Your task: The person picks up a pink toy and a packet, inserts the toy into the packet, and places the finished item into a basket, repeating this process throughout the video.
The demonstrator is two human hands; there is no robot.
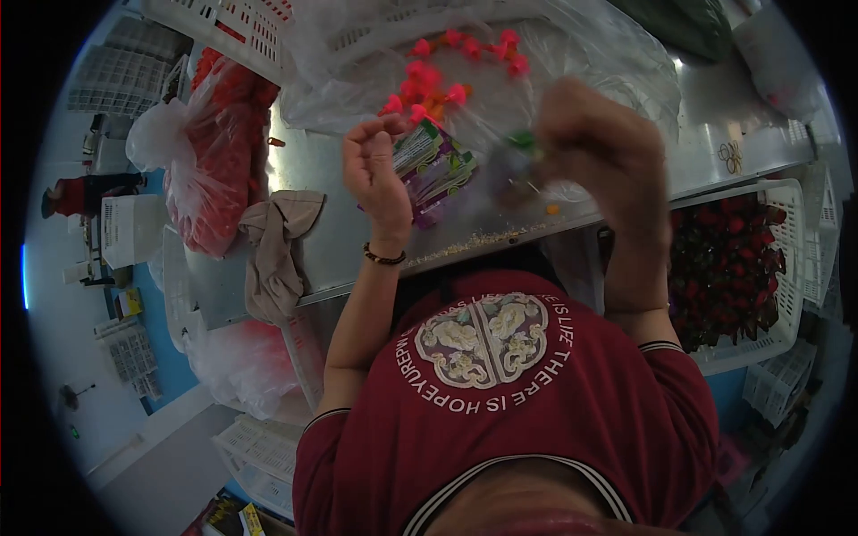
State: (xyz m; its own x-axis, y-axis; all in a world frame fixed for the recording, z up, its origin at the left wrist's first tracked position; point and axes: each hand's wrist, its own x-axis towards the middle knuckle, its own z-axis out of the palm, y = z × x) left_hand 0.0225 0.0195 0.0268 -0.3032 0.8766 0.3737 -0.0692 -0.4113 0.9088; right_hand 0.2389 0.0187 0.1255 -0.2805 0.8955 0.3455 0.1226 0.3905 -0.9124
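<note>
My left hand (380,174) is raised beside a stack of purple-and-green printed packets (436,170) on the metal table. Its fingers are loosely bent and apart, with the fingertips close to some bright pink and orange pieces (422,89). My right hand (597,147) is smeared by motion above the table, to the right of the packets. Just left of it, a blurred dark bag-like thing with a green top (518,165) overlaps the table; I cannot tell whether my right hand holds it.
Clear plastic sheeting (590,54) covers the table's back. A beige cloth (281,246) drapes over the front edge, left of a row of crumbs (483,243). Bags of red pieces (214,170) stand left; a white crate (791,268) of dark red pieces stands right. A person (85,196) is far left.
</note>
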